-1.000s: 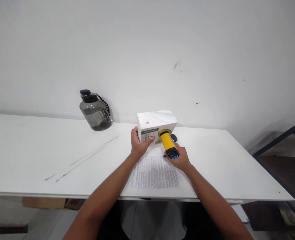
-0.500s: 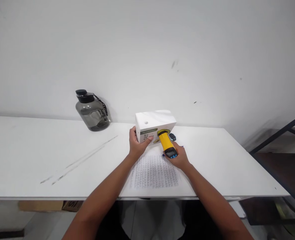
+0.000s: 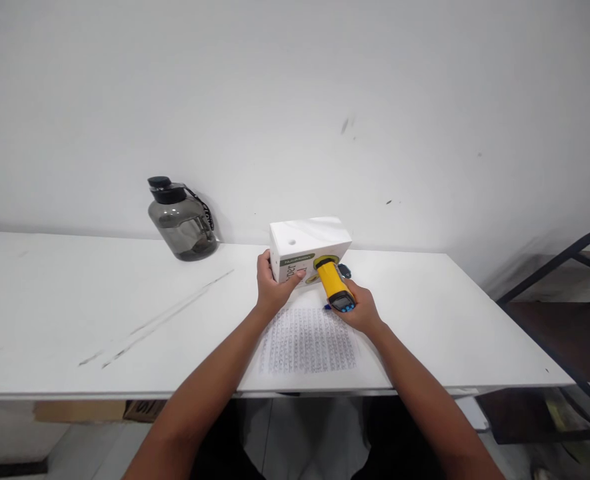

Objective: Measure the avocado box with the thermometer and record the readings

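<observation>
A white box (image 3: 309, 241) with a green label stands on the white table (image 3: 75, 313) near the wall. My left hand (image 3: 271, 287) grips the box's left front corner, thumb on the label. My right hand (image 3: 362, 312) holds a yellow handheld device (image 3: 333, 285) with a dark screen end, its front end pointing at or touching the box's front face. Under both hands lies a printed sheet (image 3: 309, 340) covered in rows of small text. A small dark object (image 3: 345, 270) lies right of the box, partly hidden behind the device.
A smoky grey water jug (image 3: 182, 221) with a black cap and strap stands at the back left by the wall. A dark metal frame (image 3: 559, 267) is off the table's right end. Cardboard (image 3: 99, 410) shows below the table's front edge.
The view has shifted slightly. My hands, the box and the yellow device keep the same grip and pose.
</observation>
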`<state>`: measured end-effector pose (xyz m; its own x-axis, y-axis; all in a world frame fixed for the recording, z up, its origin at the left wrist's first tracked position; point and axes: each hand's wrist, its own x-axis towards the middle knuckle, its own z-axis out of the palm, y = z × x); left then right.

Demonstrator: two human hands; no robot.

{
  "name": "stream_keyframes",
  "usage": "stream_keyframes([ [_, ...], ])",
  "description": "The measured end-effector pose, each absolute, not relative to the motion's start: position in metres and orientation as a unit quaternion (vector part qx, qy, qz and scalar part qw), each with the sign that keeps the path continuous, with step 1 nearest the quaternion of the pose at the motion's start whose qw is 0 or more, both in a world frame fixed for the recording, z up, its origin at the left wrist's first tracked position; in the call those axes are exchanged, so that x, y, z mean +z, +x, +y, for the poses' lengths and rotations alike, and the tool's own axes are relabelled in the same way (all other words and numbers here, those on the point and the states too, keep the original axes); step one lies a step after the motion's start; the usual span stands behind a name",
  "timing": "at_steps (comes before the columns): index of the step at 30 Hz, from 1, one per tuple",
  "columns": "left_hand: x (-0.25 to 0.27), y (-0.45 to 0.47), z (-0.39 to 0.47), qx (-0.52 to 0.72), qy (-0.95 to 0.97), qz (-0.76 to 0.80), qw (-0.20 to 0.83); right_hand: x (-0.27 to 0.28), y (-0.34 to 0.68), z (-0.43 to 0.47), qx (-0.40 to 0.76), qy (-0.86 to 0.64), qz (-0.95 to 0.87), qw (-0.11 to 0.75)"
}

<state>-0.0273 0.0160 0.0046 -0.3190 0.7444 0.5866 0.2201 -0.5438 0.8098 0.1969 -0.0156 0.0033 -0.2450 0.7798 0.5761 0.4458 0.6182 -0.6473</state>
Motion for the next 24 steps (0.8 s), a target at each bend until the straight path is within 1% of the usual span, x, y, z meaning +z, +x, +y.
stream_keyframes([
  [8,0.0062,-0.0274,0.0138,0.682,0.554,0.432,0.203,0.0048,0.1984,-0.0150,0.161,-0.390,-0.775,0.470],
  [24,0.0074,-0.0269,0.0136,0.685,0.550,0.433,0.203,0.0116,0.1967,-0.0184,0.172,-0.416,-0.773,0.448],
])
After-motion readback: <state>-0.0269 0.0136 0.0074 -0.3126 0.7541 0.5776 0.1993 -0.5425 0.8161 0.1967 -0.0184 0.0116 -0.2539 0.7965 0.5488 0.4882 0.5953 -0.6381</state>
